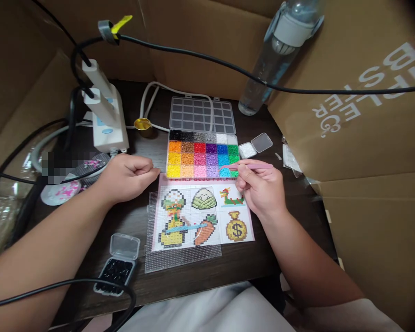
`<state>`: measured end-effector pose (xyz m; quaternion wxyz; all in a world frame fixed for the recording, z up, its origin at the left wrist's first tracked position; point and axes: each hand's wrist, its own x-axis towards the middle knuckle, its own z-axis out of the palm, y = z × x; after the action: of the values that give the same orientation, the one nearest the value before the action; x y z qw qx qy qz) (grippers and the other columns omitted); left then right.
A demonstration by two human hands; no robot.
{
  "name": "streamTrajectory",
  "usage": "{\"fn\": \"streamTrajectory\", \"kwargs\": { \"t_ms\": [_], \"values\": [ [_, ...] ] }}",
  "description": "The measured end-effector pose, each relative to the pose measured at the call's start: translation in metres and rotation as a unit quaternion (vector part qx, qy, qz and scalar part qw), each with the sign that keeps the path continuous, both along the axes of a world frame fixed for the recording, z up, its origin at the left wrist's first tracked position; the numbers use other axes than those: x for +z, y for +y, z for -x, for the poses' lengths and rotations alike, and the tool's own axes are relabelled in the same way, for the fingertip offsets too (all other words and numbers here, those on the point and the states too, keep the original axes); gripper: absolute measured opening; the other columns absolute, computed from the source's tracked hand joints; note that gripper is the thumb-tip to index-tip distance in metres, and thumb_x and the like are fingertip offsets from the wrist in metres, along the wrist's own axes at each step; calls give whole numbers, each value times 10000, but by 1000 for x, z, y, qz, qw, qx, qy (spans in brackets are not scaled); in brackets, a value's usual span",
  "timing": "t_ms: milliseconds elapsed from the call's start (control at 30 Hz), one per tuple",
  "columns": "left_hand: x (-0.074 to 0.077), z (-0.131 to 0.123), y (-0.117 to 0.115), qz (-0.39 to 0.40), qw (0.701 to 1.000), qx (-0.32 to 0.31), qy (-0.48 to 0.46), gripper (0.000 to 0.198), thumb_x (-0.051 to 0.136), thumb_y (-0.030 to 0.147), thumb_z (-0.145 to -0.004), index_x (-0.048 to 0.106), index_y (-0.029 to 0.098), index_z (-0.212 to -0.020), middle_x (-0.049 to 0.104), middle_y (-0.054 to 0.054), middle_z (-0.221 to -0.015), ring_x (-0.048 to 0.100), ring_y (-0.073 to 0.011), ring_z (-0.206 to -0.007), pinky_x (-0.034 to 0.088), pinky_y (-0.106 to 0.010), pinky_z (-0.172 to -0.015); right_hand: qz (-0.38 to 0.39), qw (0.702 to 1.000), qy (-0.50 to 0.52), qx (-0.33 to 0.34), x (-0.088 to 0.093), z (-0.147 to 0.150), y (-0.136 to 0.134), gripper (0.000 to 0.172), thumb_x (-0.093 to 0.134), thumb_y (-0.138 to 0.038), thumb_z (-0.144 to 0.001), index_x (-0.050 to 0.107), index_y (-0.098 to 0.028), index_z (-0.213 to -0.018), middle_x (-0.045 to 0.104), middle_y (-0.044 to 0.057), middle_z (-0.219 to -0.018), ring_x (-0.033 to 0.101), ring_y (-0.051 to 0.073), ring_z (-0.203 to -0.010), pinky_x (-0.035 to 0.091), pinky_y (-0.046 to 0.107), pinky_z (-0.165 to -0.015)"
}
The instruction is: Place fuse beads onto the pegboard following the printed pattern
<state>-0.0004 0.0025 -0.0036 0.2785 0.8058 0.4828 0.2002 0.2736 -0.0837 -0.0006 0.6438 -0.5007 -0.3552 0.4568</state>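
My right hand (263, 186) pinches pink tweezers (259, 166). Their curved tip hangs over the purple and blue compartments of a bead box (200, 159) full of small beads sorted by colour. My left hand (129, 177) is curled into a fist beside the box's left edge, with nothing showing in it. Below the box lies a pattern sheet (251, 230) with pixel pictures, among them a dragon boat, a carrot and a money bag. A clear pegboard (183, 258) covers its left part, with some orange, green and yellow beads and a blue strip on it.
A small case of black beads (115, 274) stands open at front left, a case of white beads (248, 150) right of the box. Power strip (110, 124), gold cup (143, 125) and water bottle (273, 60) stand behind. Black cables (193, 55) cross above; cardboard walls (373, 184) enclose the table.
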Motion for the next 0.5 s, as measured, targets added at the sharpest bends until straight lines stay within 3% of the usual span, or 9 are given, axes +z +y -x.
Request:
{"fn": "streamTrajectory", "kwargs": {
  "t_ms": [500],
  "values": [
    [1,-3,-2,-4,1000,5,-28,428,536,278,-732,180,190,-513,166,49,-524,189,-69,-494,198,-254,-457,-2,1000,-6,-1,-1,-1,-1,84,768,-238,-731,726,-165,-727,718,38,-674,483,69,-414,371,232,-389]
  ]
}}
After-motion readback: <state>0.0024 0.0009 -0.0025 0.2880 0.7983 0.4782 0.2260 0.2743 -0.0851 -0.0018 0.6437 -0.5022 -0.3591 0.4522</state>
